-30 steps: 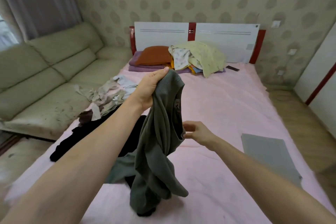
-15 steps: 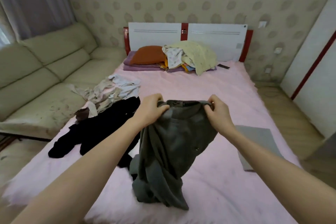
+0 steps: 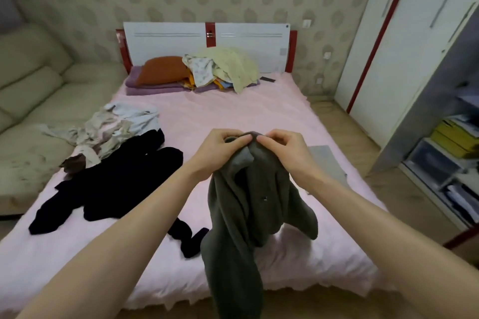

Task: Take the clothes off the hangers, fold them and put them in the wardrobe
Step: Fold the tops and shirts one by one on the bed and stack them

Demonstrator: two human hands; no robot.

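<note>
Two hands meet at the centre of the view, both pinching the top edge of one grey garment [image 3: 248, 204]: the left hand [image 3: 217, 153] grips it with curled fingers and thumb, and the right hand [image 3: 282, 150] pinches the same bunched edge, the two hands almost touching. The garment hangs down from them toward 6 o'clock, its lower end dropping past the foot of the bed [image 3: 233, 116], with one sleeve-like flap out toward 4 o'clock. On the pink bed lie three loose lots of clothing: one black garment [image 3: 111, 184] at 9 o'clock, one pale pile [image 3: 108, 129] at 10 o'clock just beyond it and touching it, and one heap [image 3: 223, 67] of yellow and printed cloth at 12 o'clock by the headboard [image 3: 202, 41]. Beside that heap is one orange pillow [image 3: 163, 70] on folded purple cloth. One flat grey piece [image 3: 326, 160] lies on the bed at 3 o'clock, partly hidden by the right hand. One sofa [image 3: 33, 96] stands at 9 o'clock, and the wardrobe [image 3: 404, 41] at 2 o'clock shows open shelves lower down.
</note>
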